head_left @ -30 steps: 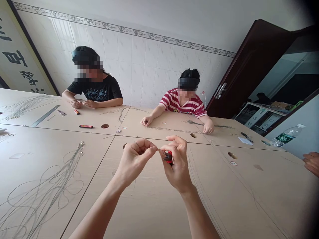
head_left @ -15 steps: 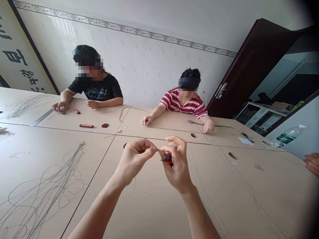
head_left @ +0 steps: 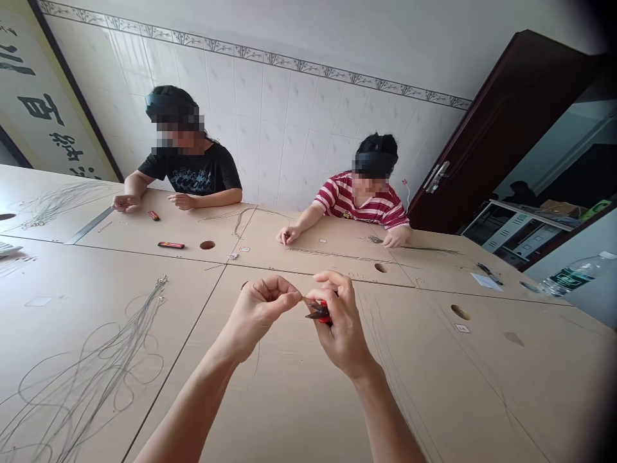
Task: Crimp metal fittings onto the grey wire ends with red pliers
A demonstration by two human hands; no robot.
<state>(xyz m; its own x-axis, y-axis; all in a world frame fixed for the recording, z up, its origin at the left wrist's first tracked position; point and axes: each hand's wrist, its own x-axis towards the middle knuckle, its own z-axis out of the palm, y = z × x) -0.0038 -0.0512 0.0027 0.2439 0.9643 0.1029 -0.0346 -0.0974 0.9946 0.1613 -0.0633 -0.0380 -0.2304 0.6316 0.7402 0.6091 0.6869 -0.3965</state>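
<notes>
My left hand [head_left: 258, 315] is closed in a pinch above the table. A thin cord [head_left: 258, 357] hangs below it, and a tiny yellowish piece shows where its fingertips meet those of my right hand. My right hand [head_left: 340, 321] is wrapped round small pliers [head_left: 319, 312] with red handles. Their dark jaws point left and stand apart, with nothing between them that I can see. Its thumb and forefinger come up to the same tiny piece, too small to make out.
A bundle of thin cords [head_left: 116, 347] with small metal ends lies left on the table [head_left: 289, 411]. More thin cords [head_left: 385, 360] run along the right. Two people [head_left: 197, 173] sit opposite, handling cords. A water bottle [head_left: 578, 276] stands far right, beyond a round hole [head_left: 460, 312].
The view has shifted slightly. The pliers' jaws have turned a little and look wider apart. The fingertips of both my hands still meet. The striped-shirt person's left hand has moved leftward.
</notes>
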